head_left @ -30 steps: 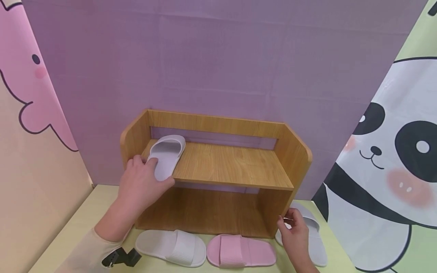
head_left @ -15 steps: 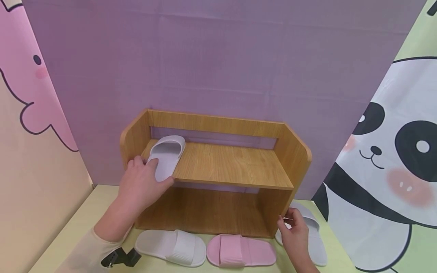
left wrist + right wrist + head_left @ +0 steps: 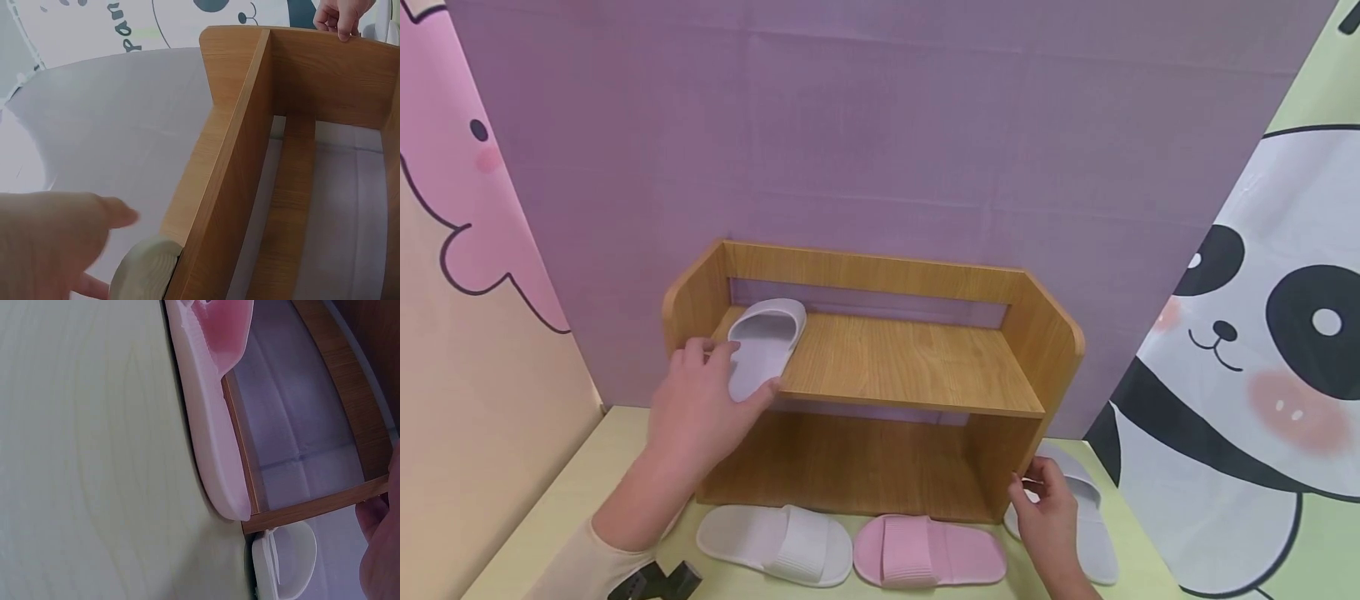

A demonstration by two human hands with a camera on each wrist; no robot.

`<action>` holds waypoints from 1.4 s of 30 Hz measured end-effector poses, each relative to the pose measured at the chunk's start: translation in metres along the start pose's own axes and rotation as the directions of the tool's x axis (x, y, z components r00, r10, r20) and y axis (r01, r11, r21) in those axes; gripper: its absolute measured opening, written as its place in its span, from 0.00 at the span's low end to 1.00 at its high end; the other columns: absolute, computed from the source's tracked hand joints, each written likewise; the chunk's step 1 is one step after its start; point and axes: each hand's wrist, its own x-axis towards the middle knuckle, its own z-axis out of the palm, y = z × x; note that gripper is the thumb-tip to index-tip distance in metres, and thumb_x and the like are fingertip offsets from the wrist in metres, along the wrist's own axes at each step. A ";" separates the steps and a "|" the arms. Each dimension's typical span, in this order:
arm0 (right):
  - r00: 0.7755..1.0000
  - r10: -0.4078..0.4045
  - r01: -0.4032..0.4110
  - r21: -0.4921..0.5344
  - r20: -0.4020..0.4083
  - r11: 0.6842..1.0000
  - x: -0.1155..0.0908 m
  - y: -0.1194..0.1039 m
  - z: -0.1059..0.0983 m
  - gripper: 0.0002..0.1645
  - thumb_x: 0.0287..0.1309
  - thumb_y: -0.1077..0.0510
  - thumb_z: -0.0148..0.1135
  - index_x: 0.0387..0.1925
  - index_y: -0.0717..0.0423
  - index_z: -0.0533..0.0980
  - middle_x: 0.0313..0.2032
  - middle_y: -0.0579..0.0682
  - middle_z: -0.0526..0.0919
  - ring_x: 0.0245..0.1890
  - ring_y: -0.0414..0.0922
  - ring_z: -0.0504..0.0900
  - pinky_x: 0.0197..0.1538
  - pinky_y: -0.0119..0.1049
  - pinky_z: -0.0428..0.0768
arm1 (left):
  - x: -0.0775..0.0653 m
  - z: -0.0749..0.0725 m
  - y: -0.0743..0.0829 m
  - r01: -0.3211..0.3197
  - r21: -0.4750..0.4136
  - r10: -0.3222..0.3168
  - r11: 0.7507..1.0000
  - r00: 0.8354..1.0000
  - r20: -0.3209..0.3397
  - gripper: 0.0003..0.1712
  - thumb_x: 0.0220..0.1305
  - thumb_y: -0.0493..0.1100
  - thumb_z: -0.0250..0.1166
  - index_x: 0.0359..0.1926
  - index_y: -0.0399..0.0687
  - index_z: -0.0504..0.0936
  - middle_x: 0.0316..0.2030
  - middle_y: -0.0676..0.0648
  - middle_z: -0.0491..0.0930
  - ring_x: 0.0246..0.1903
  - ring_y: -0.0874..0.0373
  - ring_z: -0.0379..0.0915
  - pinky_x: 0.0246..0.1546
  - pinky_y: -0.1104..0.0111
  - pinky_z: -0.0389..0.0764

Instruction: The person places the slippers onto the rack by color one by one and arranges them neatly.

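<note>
A pale grey slipper (image 3: 763, 346) lies on the upper board at the left end of a wooden shoe rack (image 3: 902, 358), its heel toward me. My left hand (image 3: 703, 400) is at its heel, thumb and fingers spread about it. The left wrist view has the thumb straight and apart from the slipper's heel (image 3: 147, 269). At the rack's right side panel, my right hand (image 3: 1047, 508) holds the front edge; the right wrist view shows the fingers (image 3: 373, 515) behind the panel, and the left wrist view shows them hooked over its edge.
In front of the rack lie a white slipper (image 3: 775, 542) and a pink slipper (image 3: 928, 552), both sideways on the pale table (image 3: 587, 475). Another grey slipper (image 3: 1093, 533) lies right of the rack, partly behind my right hand. A purple backdrop (image 3: 880, 150) hangs behind.
My left hand has drawn slightly back and left, its fingers easing off the grey slipper, which stays on the upper board. My right hand has not moved.
</note>
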 end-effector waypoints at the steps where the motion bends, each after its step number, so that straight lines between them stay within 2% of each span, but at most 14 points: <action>1: 1.000 -0.001 0.001 0.000 -0.002 1.000 0.000 0.000 0.000 0.18 0.58 0.79 0.70 0.47 0.64 0.82 0.42 0.54 0.89 0.43 0.45 0.86 0.47 0.18 0.82 | -0.002 -0.001 -0.001 -0.010 -0.007 0.009 1.000 0.999 -0.034 0.43 0.69 0.65 0.73 0.69 0.35 0.80 0.62 0.30 0.73 0.62 0.30 0.70 0.51 0.35 0.80; 7: 1.000 -0.017 0.017 0.004 -0.009 1.000 0.000 0.000 0.000 0.17 0.58 0.80 0.69 0.46 0.65 0.82 0.41 0.55 0.89 0.42 0.36 0.84 0.47 0.16 0.81 | -0.013 -0.010 -0.010 -0.063 -0.069 0.047 0.996 0.975 -0.219 0.29 0.70 0.56 0.74 0.61 0.41 0.85 0.56 0.35 0.79 0.56 0.34 0.76 0.42 0.38 0.80; 10: 1.000 -0.022 0.022 0.012 -0.012 1.000 0.000 0.000 -0.001 0.17 0.58 0.81 0.69 0.46 0.65 0.82 0.41 0.55 0.89 0.42 0.32 0.82 0.47 0.15 0.79 | -0.019 -0.013 -0.019 -0.088 -0.091 0.060 0.992 0.958 -0.280 0.24 0.70 0.51 0.74 0.59 0.42 0.86 0.55 0.37 0.81 0.52 0.36 0.78 0.37 0.40 0.80; 16: 1.000 -0.017 0.017 0.018 -0.005 1.000 0.000 -0.001 -0.002 0.17 0.58 0.80 0.69 0.46 0.65 0.82 0.41 0.55 0.89 0.42 0.33 0.83 0.47 0.15 0.79 | -0.029 -0.014 -0.037 -0.101 -0.110 0.053 0.989 0.927 -0.371 0.18 0.68 0.44 0.72 0.55 0.42 0.87 0.49 0.40 0.83 0.46 0.40 0.81 0.33 0.45 0.78; 20: 1.000 -0.025 0.025 0.031 -0.013 0.999 0.000 0.002 -0.002 0.17 0.58 0.80 0.68 0.46 0.66 0.82 0.41 0.56 0.89 0.42 0.30 0.82 0.47 0.15 0.79 | -0.036 -0.010 -0.048 -0.090 -0.156 0.023 0.984 0.922 -0.387 0.18 0.66 0.42 0.73 0.54 0.41 0.86 0.48 0.42 0.83 0.47 0.43 0.83 0.36 0.49 0.78; 26: 1.000 -0.014 0.014 0.029 -0.006 0.999 0.000 0.004 -0.001 0.17 0.57 0.81 0.68 0.46 0.65 0.82 0.40 0.56 0.89 0.42 0.44 0.86 0.47 0.16 0.80 | -0.046 0.004 -0.070 -0.093 -0.241 -0.014 0.966 0.912 -0.409 0.16 0.63 0.35 0.71 0.52 0.40 0.85 0.45 0.44 0.84 0.45 0.50 0.82 0.42 0.67 0.73; 31: 1.000 -0.012 0.012 0.027 0.003 1.000 0.000 0.002 -0.001 0.16 0.58 0.79 0.68 0.45 0.65 0.82 0.41 0.55 0.89 0.42 0.47 0.86 0.47 0.16 0.80 | -0.051 0.017 -0.088 -0.118 -0.236 0.006 0.965 0.905 -0.425 0.17 0.59 0.33 0.71 0.50 0.38 0.85 0.43 0.41 0.83 0.43 0.49 0.80 0.42 0.69 0.72; 35: 1.000 -0.021 0.021 0.025 0.005 0.999 0.001 0.001 -0.002 0.15 0.58 0.78 0.68 0.45 0.65 0.82 0.40 0.54 0.88 0.41 0.50 0.87 0.47 0.16 0.80 | -0.054 0.026 -0.098 -0.100 -0.231 -0.003 0.968 0.914 -0.407 0.18 0.58 0.33 0.72 0.51 0.36 0.84 0.44 0.40 0.82 0.45 0.46 0.79 0.43 0.67 0.72; 42: 1.000 -0.031 0.031 0.033 0.002 0.999 0.001 0.000 -0.002 0.15 0.58 0.77 0.69 0.45 0.65 0.82 0.40 0.54 0.89 0.41 0.50 0.87 0.46 0.17 0.81 | -0.060 0.045 -0.112 -0.001 -0.298 -0.097 0.955 0.945 -0.313 0.27 0.60 0.32 0.75 0.59 0.36 0.79 0.50 0.41 0.80 0.50 0.49 0.78 0.47 0.69 0.75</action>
